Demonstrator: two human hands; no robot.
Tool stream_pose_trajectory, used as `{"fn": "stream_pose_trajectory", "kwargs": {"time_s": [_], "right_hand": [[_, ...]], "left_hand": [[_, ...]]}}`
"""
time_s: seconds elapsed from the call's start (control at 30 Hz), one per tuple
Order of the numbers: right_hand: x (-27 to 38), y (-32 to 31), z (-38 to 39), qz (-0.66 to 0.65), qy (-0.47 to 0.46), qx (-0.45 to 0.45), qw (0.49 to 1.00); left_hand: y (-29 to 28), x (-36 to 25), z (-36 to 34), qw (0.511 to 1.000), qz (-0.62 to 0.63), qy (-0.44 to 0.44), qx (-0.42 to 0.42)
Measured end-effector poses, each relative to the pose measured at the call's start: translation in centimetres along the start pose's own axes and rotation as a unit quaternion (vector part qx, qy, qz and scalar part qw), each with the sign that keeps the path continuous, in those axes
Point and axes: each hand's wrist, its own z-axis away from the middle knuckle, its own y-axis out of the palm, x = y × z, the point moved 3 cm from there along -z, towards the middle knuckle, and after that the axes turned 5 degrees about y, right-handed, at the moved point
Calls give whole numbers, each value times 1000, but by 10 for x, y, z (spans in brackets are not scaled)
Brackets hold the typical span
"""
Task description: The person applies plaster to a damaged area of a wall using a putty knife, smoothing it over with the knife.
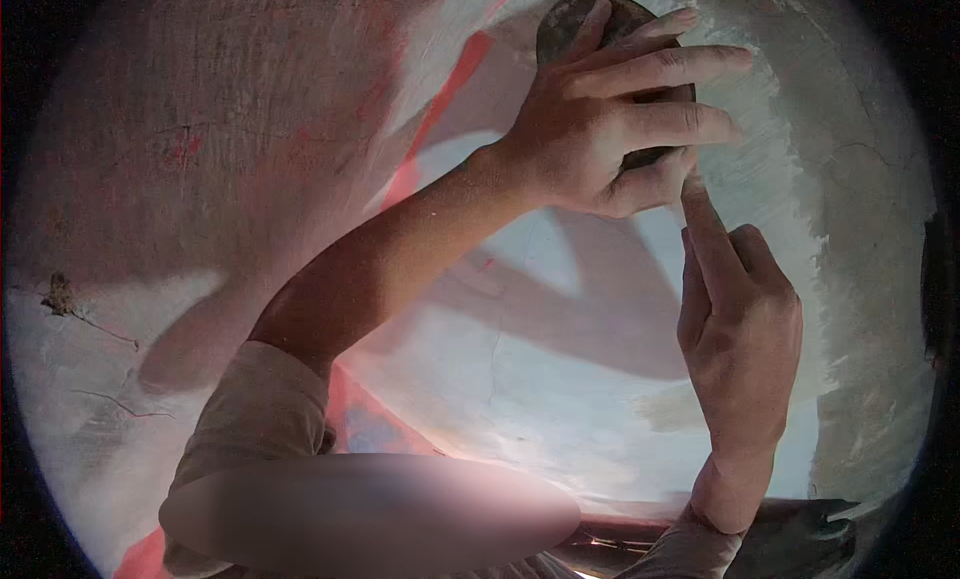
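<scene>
My left hand (pixel 610 109) reaches up to the top of the view, its back toward me. Behind its fingers is a dark, round, flat-looking thing (pixel 560 29), like a dish or disc, which the hand seems to hold. Two fingers stretch past its right edge, and the others lie bent across it. The palm side of the grip is hidden. My right hand (pixel 745 299) is just below and to the right. Its index finger points up, with the tip touching or very near my left thumb. The other right fingers curl in, and anything inside them is hidden.
Behind my hands spreads a rough surface (pixel 560 379) with a broad pale painted patch. A red band (pixel 430 129) edges it on the left. Grey-brown plaster (pixel 250 109) lies beyond, with cracks at lower left. Dark, indistinct things (pixel 810 534) sit at the lower right.
</scene>
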Motion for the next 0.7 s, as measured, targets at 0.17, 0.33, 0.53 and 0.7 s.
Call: {"fn": "stream_pose_trajectory", "kwargs": {"time_s": [0.17, 0.33, 0.53, 0.7], "right_hand": [[3, 27, -15, 22, -31, -31, 999], [-5, 9, -7, 5, -50, -19, 999], [-5, 33, -16, 45, -24, -30, 998], [-3, 19, -8, 2, -19, -10, 1000]], "left_hand": [[-11, 21, -2, 997, -9, 62, 33], [-4, 10, 1, 996, -16, 77, 51], [-10, 23, 2, 996, -38, 73, 35], [-2, -1, 1, 999, 45, 8, 27]]}}
